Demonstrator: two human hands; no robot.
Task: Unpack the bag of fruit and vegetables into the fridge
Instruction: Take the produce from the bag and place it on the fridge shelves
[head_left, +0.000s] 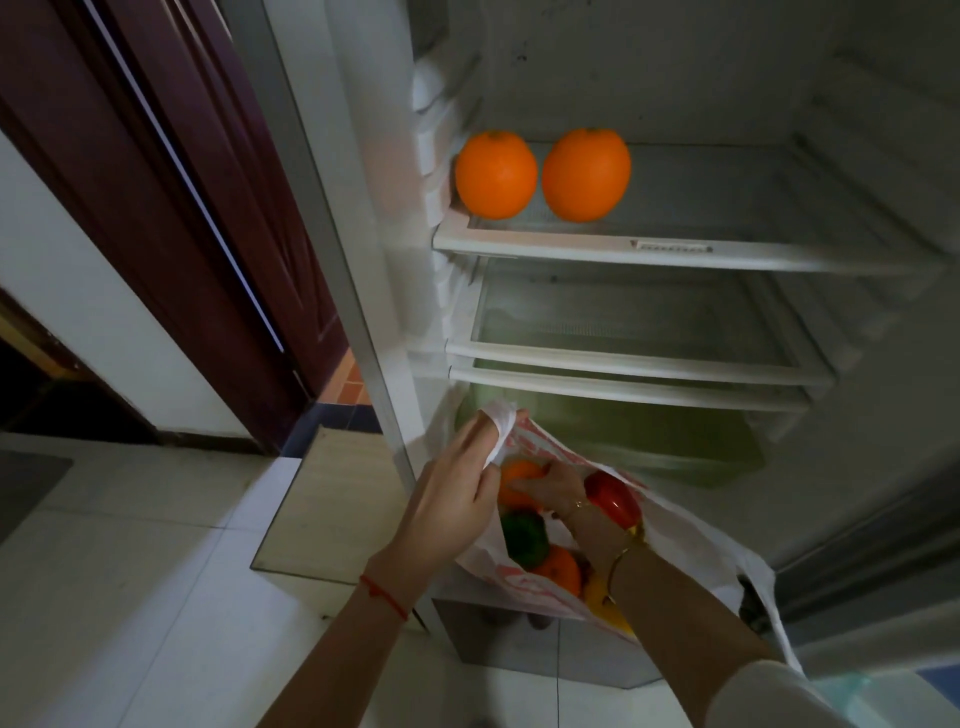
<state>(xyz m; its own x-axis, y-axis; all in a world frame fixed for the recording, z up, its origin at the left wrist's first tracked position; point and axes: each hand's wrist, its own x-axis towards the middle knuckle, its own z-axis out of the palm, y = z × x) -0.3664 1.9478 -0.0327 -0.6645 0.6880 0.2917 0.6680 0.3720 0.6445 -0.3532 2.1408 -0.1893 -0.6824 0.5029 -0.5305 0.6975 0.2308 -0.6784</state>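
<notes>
Thin white plastic bag (524, 584), red print, crinkled, hanging open below the fridge (675, 249) shelves. Left hand (457, 493) grip pinching the bag's handle at the upper left rim. Right hand (550, 486) inside the mouth, grip curled round a smooth round orange (514, 475). Just right of that grip: glossy red pepper (613, 499). Below it: lumpy green pepper (525, 535), second orange fruit (561, 569), something yellow (605, 605). Well above: two oranges (496, 174) side by side on the top glass shelf (675, 252).
</notes>
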